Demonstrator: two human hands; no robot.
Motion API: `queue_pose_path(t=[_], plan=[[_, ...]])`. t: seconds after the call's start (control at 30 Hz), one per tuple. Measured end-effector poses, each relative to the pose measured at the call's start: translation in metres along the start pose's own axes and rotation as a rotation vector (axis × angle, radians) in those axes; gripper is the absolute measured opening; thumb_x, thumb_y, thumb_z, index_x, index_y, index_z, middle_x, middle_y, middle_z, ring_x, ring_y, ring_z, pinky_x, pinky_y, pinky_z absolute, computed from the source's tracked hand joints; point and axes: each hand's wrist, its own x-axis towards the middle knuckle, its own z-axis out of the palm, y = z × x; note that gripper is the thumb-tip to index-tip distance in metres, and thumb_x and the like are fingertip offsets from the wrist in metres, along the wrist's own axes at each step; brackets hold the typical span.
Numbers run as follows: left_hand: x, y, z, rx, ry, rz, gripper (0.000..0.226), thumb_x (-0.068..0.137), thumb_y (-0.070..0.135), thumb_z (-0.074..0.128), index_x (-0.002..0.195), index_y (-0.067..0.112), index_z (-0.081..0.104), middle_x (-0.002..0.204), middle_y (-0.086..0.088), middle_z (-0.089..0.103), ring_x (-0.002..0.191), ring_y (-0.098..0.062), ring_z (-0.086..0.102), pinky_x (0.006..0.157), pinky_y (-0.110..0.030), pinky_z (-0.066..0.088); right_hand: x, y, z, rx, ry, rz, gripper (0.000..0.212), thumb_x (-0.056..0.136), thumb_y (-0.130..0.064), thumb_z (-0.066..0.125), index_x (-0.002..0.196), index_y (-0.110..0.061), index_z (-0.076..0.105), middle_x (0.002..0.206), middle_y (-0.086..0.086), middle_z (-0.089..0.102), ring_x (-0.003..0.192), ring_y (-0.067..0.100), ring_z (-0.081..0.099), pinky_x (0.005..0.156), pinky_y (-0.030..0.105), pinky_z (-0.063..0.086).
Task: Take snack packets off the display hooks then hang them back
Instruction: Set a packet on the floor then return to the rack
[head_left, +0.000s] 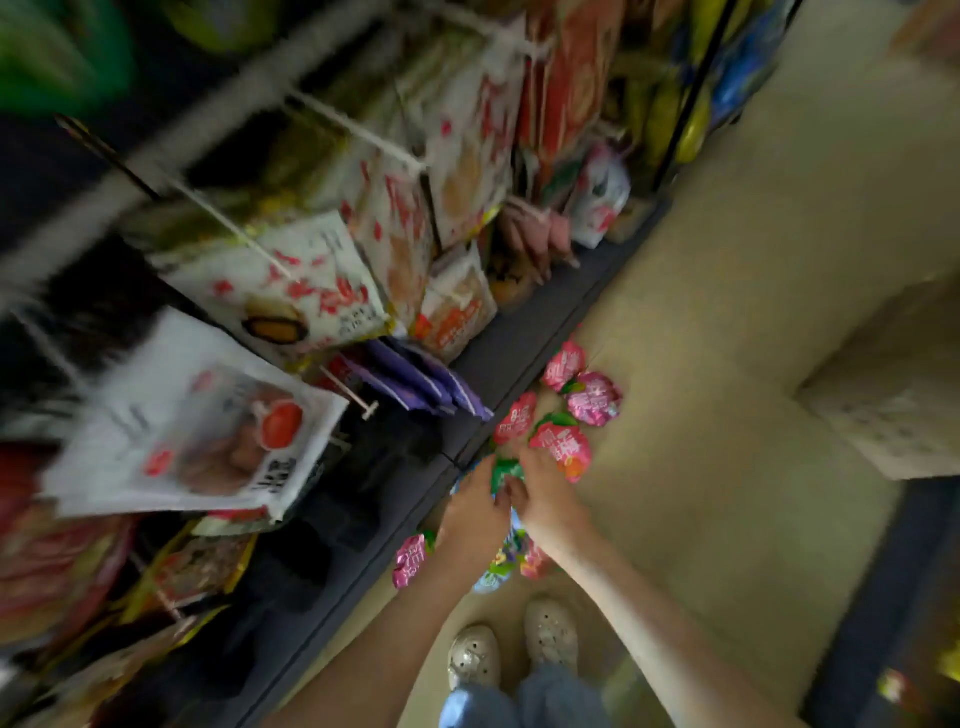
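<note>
Several pink snack packets (561, 447) lie scattered on the beige floor beside the rack's dark base. Both my hands reach down among them. My left hand (475, 512) and my right hand (545, 496) meet on a green-topped packet (505, 473), fingers closed around it. More packets (410, 558) lie under and beside my forearms, partly hidden. Empty white display hooks (353, 397) jut from the rack at left, above the floor. The frame is motion-blurred.
White and red snack bags (187, 421) hang on hooks across the left rack, with purple packets (431, 384) lower down. My two light shoes (511, 649) stand below the hands. A cardboard box (893, 395) sits on the floor at right.
</note>
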Motion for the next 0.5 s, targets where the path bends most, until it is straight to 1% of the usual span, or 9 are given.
queue_pose_path(t=[0.07,0.13,0.17,0.2,0.23,0.27,0.37,0.4,0.5], plan=[[-0.038,0.042,-0.042,-0.02,0.052,0.058,0.041,0.093,0.021,0.048,0.134,0.021,0.044,0.124,-0.01,0.058,0.113,-0.03,0.055,0.09,-0.033,0.041,-0.02,-0.045,-0.052,-0.031,0.021,-0.039,0.045,0.089,-0.007,0.048,0.133,-0.015,0.045,0.128,0.009,0.051,0.118,0.026,0.05,0.096,0.028,0.035],[-0.071,0.078,-0.081,-0.064,0.101,0.149,0.037,0.092,0.02,0.05,0.129,0.017,0.047,0.119,-0.012,0.06,0.11,-0.032,0.057,0.09,-0.036,0.044,-0.036,-0.087,-0.098,-0.042,0.047,-0.111,0.045,0.09,-0.005,0.05,0.134,-0.009,0.045,0.131,0.011,0.05,0.123,0.025,0.047,0.101,0.023,0.03],[-0.085,0.094,-0.1,-0.075,0.131,0.2,0.037,0.092,0.019,0.05,0.129,0.014,0.047,0.118,-0.013,0.061,0.11,-0.032,0.058,0.09,-0.037,0.044,-0.042,-0.107,-0.118,-0.035,0.058,-0.158,0.044,0.09,-0.006,0.052,0.133,-0.008,0.045,0.131,0.011,0.05,0.123,0.025,0.048,0.103,0.025,0.031],[-0.098,0.109,-0.119,-0.068,0.169,0.245,0.039,0.093,0.018,0.049,0.131,0.012,0.046,0.119,-0.014,0.06,0.11,-0.031,0.057,0.09,-0.036,0.044,-0.046,-0.127,-0.136,-0.025,0.067,-0.207,0.044,0.089,-0.006,0.053,0.132,-0.008,0.046,0.129,0.011,0.051,0.122,0.025,0.049,0.104,0.03,0.035],[-0.108,0.123,-0.137,-0.055,0.216,0.285,0.041,0.094,0.018,0.048,0.134,0.012,0.043,0.12,-0.014,0.06,0.111,-0.03,0.056,0.089,-0.034,0.042,-0.046,-0.146,-0.151,-0.02,0.076,-0.257,0.043,0.089,-0.006,0.054,0.131,-0.008,0.047,0.128,0.011,0.052,0.121,0.026,0.05,0.103,0.034,0.039],[-0.116,0.136,-0.154,-0.044,0.264,0.307,0.043,0.095,0.019,0.046,0.137,0.014,0.04,0.122,-0.013,0.059,0.111,-0.029,0.056,0.088,-0.034,0.042,-0.044,-0.164,-0.166,-0.023,0.077,-0.304,0.042,0.09,-0.008,0.054,0.131,-0.008,0.047,0.129,0.01,0.051,0.121,0.025,0.051,0.102,0.035,0.04],[-0.13,0.163,-0.196,-0.04,0.404,0.313,0.045,0.096,0.021,0.044,0.14,0.017,0.033,0.121,-0.011,0.059,0.102,-0.028,0.06,0.08,-0.035,0.048,-0.029,-0.21,-0.201,-0.059,0.033,-0.421,0.044,0.094,-0.016,0.051,0.136,-0.012,0.042,0.136,0.005,0.046,0.125,0.02,0.047,0.102,0.033,0.04],[-0.132,0.169,-0.206,-0.049,0.444,0.292,0.047,0.096,0.022,0.045,0.141,0.017,0.031,0.123,-0.011,0.058,0.102,-0.028,0.06,0.079,-0.035,0.049,-0.021,-0.222,-0.21,-0.058,0.014,-0.462,0.045,0.094,-0.017,0.051,0.137,-0.014,0.04,0.138,0.004,0.045,0.125,0.02,0.046,0.102,0.033,0.04],[-0.135,0.182,-0.227,-0.085,0.567,0.221,0.052,0.094,0.022,0.047,0.143,0.019,0.029,0.137,-0.009,0.048,0.114,-0.028,0.055,0.091,-0.035,0.047,0.001,-0.25,-0.231,-0.054,-0.029,-0.56,0.047,0.094,-0.024,0.052,0.138,-0.019,0.038,0.138,0.001,0.044,0.125,0.018,0.046,0.102,0.036,0.041]])
